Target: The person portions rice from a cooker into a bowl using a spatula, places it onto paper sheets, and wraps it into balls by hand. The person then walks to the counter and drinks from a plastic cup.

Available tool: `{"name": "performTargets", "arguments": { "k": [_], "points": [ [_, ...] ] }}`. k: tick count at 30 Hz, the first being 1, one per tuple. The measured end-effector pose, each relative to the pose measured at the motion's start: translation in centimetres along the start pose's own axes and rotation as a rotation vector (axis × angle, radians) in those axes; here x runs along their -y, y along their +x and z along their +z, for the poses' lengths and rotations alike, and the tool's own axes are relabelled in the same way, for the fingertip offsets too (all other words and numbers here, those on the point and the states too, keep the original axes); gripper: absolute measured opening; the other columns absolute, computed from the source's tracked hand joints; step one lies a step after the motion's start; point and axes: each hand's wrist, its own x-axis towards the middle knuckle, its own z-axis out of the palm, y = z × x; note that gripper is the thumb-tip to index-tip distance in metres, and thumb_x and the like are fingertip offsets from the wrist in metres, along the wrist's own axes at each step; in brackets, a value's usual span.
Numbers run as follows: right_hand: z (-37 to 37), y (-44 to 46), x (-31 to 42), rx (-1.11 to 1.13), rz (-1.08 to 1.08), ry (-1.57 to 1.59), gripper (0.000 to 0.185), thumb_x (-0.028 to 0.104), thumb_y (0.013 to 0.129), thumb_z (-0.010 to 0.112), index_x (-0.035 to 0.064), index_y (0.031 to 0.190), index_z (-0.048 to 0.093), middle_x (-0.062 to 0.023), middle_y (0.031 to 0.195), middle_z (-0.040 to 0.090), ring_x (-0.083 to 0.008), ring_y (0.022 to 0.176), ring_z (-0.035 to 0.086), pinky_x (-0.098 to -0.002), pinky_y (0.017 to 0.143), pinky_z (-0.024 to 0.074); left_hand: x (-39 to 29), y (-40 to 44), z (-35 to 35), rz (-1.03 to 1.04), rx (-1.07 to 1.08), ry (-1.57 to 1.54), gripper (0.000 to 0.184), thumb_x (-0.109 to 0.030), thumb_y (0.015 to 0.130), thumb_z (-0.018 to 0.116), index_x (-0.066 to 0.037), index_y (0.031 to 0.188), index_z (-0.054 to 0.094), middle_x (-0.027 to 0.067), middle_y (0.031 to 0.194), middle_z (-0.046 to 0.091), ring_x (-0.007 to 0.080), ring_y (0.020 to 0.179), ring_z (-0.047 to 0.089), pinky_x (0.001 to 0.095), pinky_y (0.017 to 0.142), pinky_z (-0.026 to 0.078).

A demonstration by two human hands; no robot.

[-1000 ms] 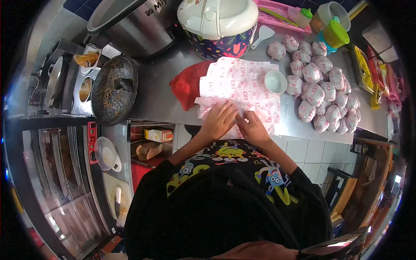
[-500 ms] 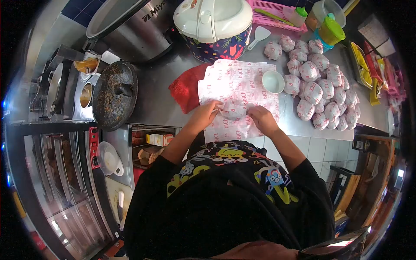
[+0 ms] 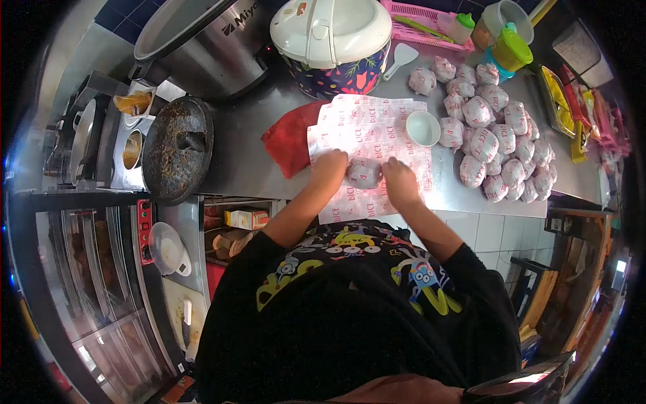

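A paper-wrapped ball (image 3: 364, 174) with red print rests on a stack of printed wrapping paper (image 3: 367, 128). At its left side my left hand (image 3: 331, 168) is closed, with the fingers curled in. My right hand (image 3: 402, 180) pinches at the opposite side of the ball. Both hands seem to grip the ends of the ball's wrapping paper, though the fingers largely cover them. Near the paper's right edge stands a small white bowl (image 3: 423, 128).
Several wrapped balls (image 3: 479, 111) are piled on the steel counter to the right. A red cloth (image 3: 289, 141) lies left of the paper. Behind are a flowered rice cooker (image 3: 333, 60) and a white rice paddle (image 3: 402, 57). A stone mortar (image 3: 176, 158) stands at left.
My fingers have curled in more tightly at both sides of the ball. The ball's wrapping looks more compact and rounder, and both hands have turned knuckles-up.
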Motion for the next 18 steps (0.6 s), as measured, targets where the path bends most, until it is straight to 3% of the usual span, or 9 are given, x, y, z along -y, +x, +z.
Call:
{"name": "performTargets", "arguments": {
  "k": [4,7,10,14,17,18],
  "points": [
    [1.5,-3.3,0.8,-0.248,-0.135,0.056,0.013,0.001,0.074,0.056,-0.0030,0.086,0.058,-0.0119,0.090,0.056,-0.0283,0.078,0.058,-0.0361,0.067,0.0489,-0.6,-4.1,3.0,0.011,-0.293,-0.098,0.015,-0.006,0.077,0.055,0.002,0.090,0.056,0.0119,0.093,0.055,0.0294,0.076,0.058,0.0401,0.067,0.049],
    [1.6,-3.9,2.1,-0.258,-0.085,0.082,0.027,0.007,0.072,0.061,-0.0061,0.095,0.057,-0.0154,0.098,0.054,-0.0288,0.092,0.057,-0.0367,0.079,0.0491,-1.1,-4.6,4.0,0.126,-0.492,-0.097,0.025,-0.006,0.075,0.058,0.003,0.098,0.057,0.0132,0.093,0.054,0.0296,0.083,0.056,0.0392,0.072,0.047],
    [1.9,-4.2,2.4,-0.267,-0.089,0.112,0.033,0.007,0.071,0.062,-0.0090,0.100,0.056,-0.0177,0.102,0.052,-0.0317,0.099,0.053,-0.0385,0.086,0.0455,-2.1,-5.1,3.4,0.200,-0.540,-0.153,0.033,-0.007,0.074,0.059,0.005,0.104,0.057,0.0158,0.093,0.053,0.0317,0.087,0.054,0.0400,0.077,0.046],
    [1.3,-3.1,3.5,-0.237,-0.021,0.250,0.030,0.005,0.073,0.058,-0.0101,0.099,0.056,-0.0179,0.105,0.050,-0.0331,0.101,0.050,-0.0381,0.088,0.0436,-2.6,-4.8,3.4,0.025,-0.462,-0.162,0.027,-0.010,0.079,0.057,0.006,0.101,0.057,0.0189,0.095,0.054,0.0350,0.085,0.053,0.0414,0.079,0.045],
    [2.6,-1.1,2.4,-0.217,-0.058,0.227,0.021,0.003,0.075,0.055,-0.0089,0.093,0.056,-0.0170,0.105,0.051,-0.0324,0.099,0.051,-0.0380,0.086,0.0441,-2.2,-3.0,2.8,-0.358,-0.262,-0.462,0.026,-0.012,0.085,0.053,0.007,0.103,0.055,0.0204,0.098,0.055,0.0327,0.090,0.055,0.0412,0.077,0.045],
    [1.8,-0.3,2.7,-0.268,-0.072,0.180,0.026,0.001,0.073,0.055,-0.0071,0.097,0.057,-0.0167,0.101,0.052,-0.0323,0.095,0.053,-0.0390,0.084,0.0455,-2.3,-2.9,2.6,-0.499,-0.253,-0.882,0.033,-0.020,0.086,0.052,0.005,0.106,0.055,0.0191,0.100,0.056,0.0321,0.092,0.055,0.0413,0.080,0.045]
  ]
}}
